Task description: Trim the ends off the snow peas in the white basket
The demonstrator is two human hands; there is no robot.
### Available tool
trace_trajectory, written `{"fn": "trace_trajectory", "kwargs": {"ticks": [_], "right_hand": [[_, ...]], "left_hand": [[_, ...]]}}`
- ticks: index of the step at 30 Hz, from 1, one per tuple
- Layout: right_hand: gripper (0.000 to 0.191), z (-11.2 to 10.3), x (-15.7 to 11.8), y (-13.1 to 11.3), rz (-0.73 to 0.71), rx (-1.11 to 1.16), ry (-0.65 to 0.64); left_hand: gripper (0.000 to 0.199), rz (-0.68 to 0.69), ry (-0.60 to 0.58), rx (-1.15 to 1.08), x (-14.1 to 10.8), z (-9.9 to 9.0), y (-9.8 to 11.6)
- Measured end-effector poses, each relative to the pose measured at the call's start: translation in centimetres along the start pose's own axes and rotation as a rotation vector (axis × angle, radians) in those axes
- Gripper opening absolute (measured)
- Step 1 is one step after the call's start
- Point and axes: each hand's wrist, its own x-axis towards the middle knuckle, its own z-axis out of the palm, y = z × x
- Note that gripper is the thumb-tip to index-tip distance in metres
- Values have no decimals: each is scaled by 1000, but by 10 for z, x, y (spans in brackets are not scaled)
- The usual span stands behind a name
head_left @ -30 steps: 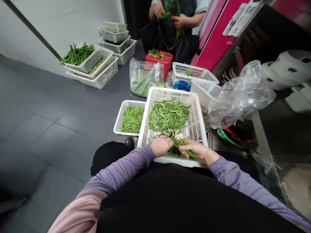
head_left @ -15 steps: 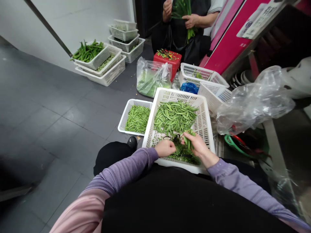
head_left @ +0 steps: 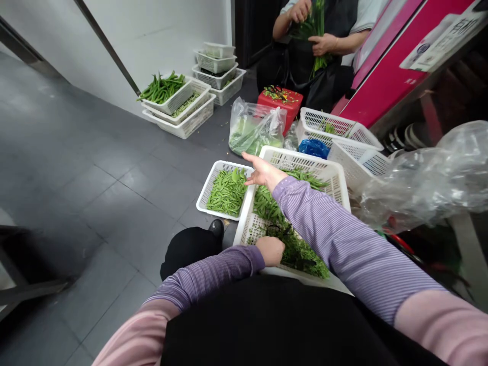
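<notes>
your right hand (head_left: 264,172) has swung out across the basket

head view: that grip is released, spread open over the rim of the white plastic basket (head_left: 305,163), which holds pea pods (head_left: 267,203) and leafy trimmings (head_left: 299,256). your left hand (head_left: 270,251) rests on the trimmings; you cannot tell whether its grip is clenched.

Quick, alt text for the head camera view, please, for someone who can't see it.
The person's open right hand stretches across a large white plastic basket toward a smaller white basket of green pea pods. Their left hand rests on leafy trimmings in the large basket. Farther off, a co-worker holds a bunch of greens.
</notes>
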Motion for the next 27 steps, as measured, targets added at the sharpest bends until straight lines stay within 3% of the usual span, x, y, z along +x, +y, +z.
{"fn": "trace_trajectory", "kwargs": {"ticks": [3, 5, 7, 10, 12, 14, 16, 18, 21, 27], "right_hand": [[52, -14, -15, -8, -118, -140, 6], [42, -51, -40, -8, -233, -217, -50], [27, -115, -74, -1, -321, -263, -24], [17, -237, -130, 30, -263, -203, 252], [13, -309, -162, 64, -82, -122, 405], [13, -358, -179, 101, 161, -32, 512], [15, -383, -179, 132, 300, 46, 610], [15, -393, -164, 151, 351, 99, 669], [10, -403, -131, 159, 391, 169, 752], [30, -418, -78, 170, 332, 296, 899]], "left_hand": [[15, -26, -33, -43, 0, 1, -1], [15, -18, -51, -48, 0, 1, -3], [18, -2, -58, -32, 1, 2, -6], [27, 0, -68, 11, 6, 2, -9], [33, -13, -80, 51, 11, 1, -9], [35, -17, -78, 87, 18, -1, -8], [33, -22, -68, 100, 26, -3, -6], [30, -40, -65, 91, 34, -5, -4], [27, -70, -65, 62, 44, -7, -1], [26, -76, -51, -15, 49, -5, -4]]}}
